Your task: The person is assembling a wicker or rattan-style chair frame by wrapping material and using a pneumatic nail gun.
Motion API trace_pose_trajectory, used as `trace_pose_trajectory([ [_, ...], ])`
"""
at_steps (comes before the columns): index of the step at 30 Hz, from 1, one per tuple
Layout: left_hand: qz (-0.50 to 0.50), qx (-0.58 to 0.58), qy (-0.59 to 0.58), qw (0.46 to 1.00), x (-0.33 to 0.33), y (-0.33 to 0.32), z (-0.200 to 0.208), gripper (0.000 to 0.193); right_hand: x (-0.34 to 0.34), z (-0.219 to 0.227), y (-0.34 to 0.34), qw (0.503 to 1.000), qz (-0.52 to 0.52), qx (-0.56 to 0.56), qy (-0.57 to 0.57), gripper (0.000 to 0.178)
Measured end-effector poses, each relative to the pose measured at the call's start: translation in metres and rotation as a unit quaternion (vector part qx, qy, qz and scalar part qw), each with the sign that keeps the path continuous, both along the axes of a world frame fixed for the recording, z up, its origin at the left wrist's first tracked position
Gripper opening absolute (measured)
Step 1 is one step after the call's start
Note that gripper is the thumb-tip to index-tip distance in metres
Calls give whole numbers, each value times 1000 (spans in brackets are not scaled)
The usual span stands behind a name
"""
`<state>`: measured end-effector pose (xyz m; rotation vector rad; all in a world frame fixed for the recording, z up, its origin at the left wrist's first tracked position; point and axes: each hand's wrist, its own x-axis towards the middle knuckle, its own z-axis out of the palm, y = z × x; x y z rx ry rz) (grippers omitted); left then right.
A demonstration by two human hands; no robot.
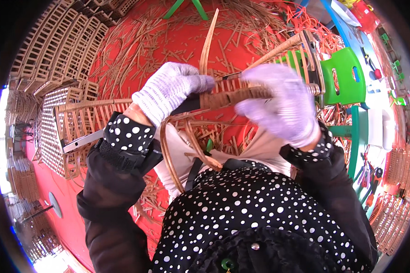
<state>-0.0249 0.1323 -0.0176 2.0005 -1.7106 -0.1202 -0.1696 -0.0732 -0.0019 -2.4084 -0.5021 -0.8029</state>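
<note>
A red floor [177, 45] is strewn with cane offcuts [141, 41]; woven racks [54, 41] are stacked far left, a green stool [346, 75] right.

Wicker workshop: stacked woven frames [54, 45], cane offcuts [159, 41]

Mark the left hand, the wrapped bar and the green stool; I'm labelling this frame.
left hand [171, 88], head view, back of the glove.
wrapped bar [228, 96], head view, cane-wound middle.
green stool [346, 75], head view, seat top.

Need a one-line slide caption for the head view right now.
Gloved left hand grips a partly wrapped rattan frame bar while the blurred right hand works beside it, over a red floor strewn with cane offcuts.
</note>
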Motion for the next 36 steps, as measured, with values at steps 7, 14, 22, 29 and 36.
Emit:
trace_pose_trajectory([
  [7, -61, -93, -49, 993, -6, -7, 9, 24, -80, -50, -209, 828, -379, 401, -98, 25],
  [14, 293, 102, 331, 891, -23, -17, 26, 30, -102, -204, -322, 724, -552, 362, 202, 57],
  [22, 398, 123, 401, 816, -19, -23, 37, 25, 4, -281, -373, 618, -587, 116, 509, 109],
  [29, 363, 155, 400, 827, -14, -31, 49, 28, 18, -329, -411, 709, -541, 97, 442, 77],
  [36, 313, 85, 496, 806, -12, -13, 30, 22, -57, -158, -340, 819, -291, 380, 316, 21],
])
